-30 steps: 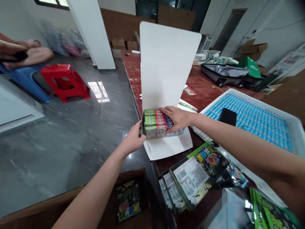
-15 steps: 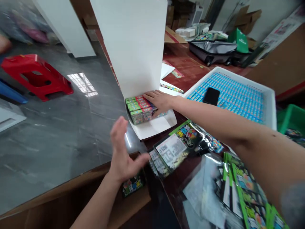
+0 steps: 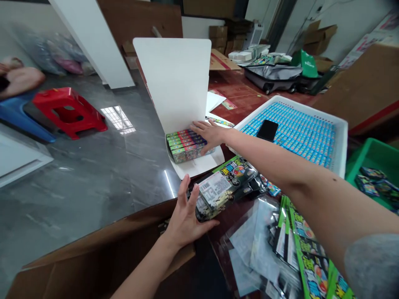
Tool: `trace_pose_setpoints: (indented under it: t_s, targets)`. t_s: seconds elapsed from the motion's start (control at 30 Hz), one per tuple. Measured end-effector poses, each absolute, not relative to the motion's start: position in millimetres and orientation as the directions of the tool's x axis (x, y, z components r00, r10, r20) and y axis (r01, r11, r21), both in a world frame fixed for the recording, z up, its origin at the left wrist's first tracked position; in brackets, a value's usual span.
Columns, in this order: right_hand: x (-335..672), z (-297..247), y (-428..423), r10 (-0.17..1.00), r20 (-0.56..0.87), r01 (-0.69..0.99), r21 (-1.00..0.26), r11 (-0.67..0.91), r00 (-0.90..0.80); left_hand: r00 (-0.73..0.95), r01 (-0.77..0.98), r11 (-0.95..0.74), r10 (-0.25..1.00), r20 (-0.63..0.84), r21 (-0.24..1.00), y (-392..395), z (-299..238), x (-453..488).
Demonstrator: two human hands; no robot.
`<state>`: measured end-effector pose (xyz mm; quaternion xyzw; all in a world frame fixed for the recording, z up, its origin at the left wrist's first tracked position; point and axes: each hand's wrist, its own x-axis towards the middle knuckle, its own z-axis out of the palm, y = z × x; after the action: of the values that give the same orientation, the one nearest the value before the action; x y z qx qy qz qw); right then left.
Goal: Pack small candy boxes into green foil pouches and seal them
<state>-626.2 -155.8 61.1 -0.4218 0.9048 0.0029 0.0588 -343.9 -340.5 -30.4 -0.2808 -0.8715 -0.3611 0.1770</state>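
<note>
1. White card stood tall as the raised lid of the open carton (image 3: 177, 83), at the left edge of the red-brown surface (image 3: 246, 95).
2. Small boxes (image 3: 183, 146) in green, red and purple lay packed in rows at the foot of that lid, on the carton's white base.
3. Your right hand (image 3: 210, 133) lay over the right end of those boxes, its grip spread with the fingers stretched out; you were not closed around any box.
4. Your left hand (image 3: 186, 222) was raised with its grip wide, thumb away from the fingers, and held nothing. It was just beside the stacked black packets (image 3: 232, 180); you could not tell whether it touched them.
5. Beneath that hand was an open cardboard box (image 3: 84, 249).
6. Nearer you, clear sleeves (image 3: 249, 245) lay beside green-edged packs (image 3: 314, 265).
7. Beyond your right forearm, a white basket (image 3: 342, 133) held rows of blue packs (image 3: 311, 128), with a black phone (image 3: 267, 131) on top.
</note>
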Motion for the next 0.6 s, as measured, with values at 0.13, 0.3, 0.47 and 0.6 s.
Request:
trace_pose_setpoints:
  t_s: [0.13, 0.3, 0.47, 0.6]
  targets:
    - [-568.3, 89.3, -123.9, -0.828, 0.051, -0.827, -0.119, 0.550, -0.558, -0.779, 0.625, 0.565, 0.400, 0.484, 0.539, -345.2, -29.9, -346.2]
    - [-458.4, 93.9, -64.9, -0.892, -0.109, -0.882, -0.135, 0.451, -0.439, -0.798, 0.599, 0.516, 0.448, 0.404, 0.612, -343.9, -41.6, -348.6]
    - [-449.3, 74.2, -55.1, -0.842, -0.168, -0.849, -0.042, 0.526, -0.513, -0.896, 0.443, 0.557, 0.287, 0.338, 0.702, -340.1, -39.4, -343.2]
    - [-473.8, 83.1, -90.2, -0.863, -0.254, -0.873, -0.112, 0.474, -0.436, -0.987, 0.141, 0.402, 0.123, 0.099, 0.905, -348.8, -25.2, -325.7]
